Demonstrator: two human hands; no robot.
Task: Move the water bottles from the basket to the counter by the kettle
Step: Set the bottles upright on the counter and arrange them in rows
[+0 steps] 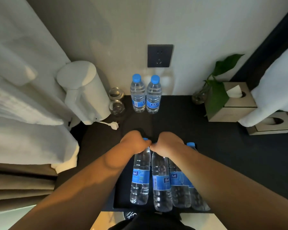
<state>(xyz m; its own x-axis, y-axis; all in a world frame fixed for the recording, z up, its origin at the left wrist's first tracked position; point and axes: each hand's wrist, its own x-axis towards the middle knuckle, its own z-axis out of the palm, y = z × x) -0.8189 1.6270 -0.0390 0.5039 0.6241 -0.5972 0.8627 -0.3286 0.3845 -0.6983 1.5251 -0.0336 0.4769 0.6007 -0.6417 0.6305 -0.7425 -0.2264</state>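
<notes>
Dark tabletop (pixel 181 123) against a pale wall (pixel 206 30), white kettle (pixel 85 93) at the left. At the near edge, the left grip (pixel 136 141) is curled round the neck of the first bottle (pixel 140 176), its blue cap just peeking past the knuckles. The right grip (pixel 166 141) is clamped over the top of the second bottle (pixel 161 183), cap hidden under the hand. Wrists are bent down, knuckles nearly touching, and both forearms reach in from below.

Both bottles sit low in the basket (pixel 116 196); I can't tell whether they have left its floor. Just right of them, the spare bottles (pixel 179 185) wait in the basket, two by my count.

Further out, the placed pair (pixel 145 95) stands side by side at the wall, near the kettle, with two glasses (pixel 116 100) between. My call: two delivered, two in hand, about two to go.
</notes>
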